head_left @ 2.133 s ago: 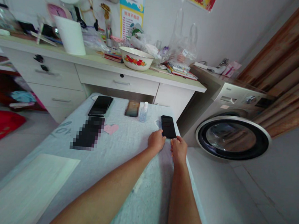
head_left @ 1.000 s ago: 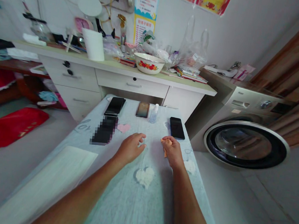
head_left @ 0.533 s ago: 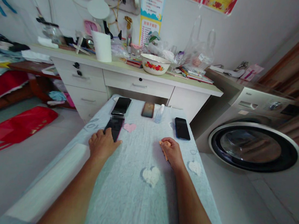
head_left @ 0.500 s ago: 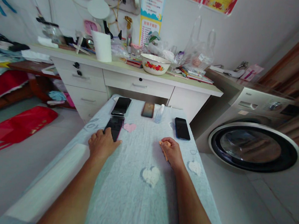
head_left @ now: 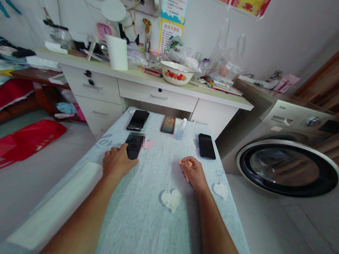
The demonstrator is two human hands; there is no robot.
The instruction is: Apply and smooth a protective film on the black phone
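My left hand (head_left: 118, 161) is at the near end of a dark smartphone (head_left: 133, 147) with a pinkish edge, fingers on its left side and thumb by its lower right corner. The phone lies on the cloth-covered table, its far end blurred out. My right hand (head_left: 194, 172) is closed around a small folded orange cloth (head_left: 186, 175), which pokes out below the fingers. Beyond the left hand lies another black smartphone (head_left: 138, 120). A third smartphone (head_left: 207, 146) rests to the right, and a clear spray bottle (head_left: 181, 129) stands between them.
A partly blurred flat brown item (head_left: 168, 124) lies beside the bottle. The pale blue tablecloth (head_left: 143, 227) has a white strip (head_left: 58, 204) along its left side. Behind are a desk (head_left: 160, 96) with a flowered bowl (head_left: 176, 73) and, at right, a washing machine (head_left: 286, 153).
The phone at my left hand has turned, its near end swinging slightly right so that it lies straighter. My left hand shifted a little with it. The right hand stays nearly still with the cloth.
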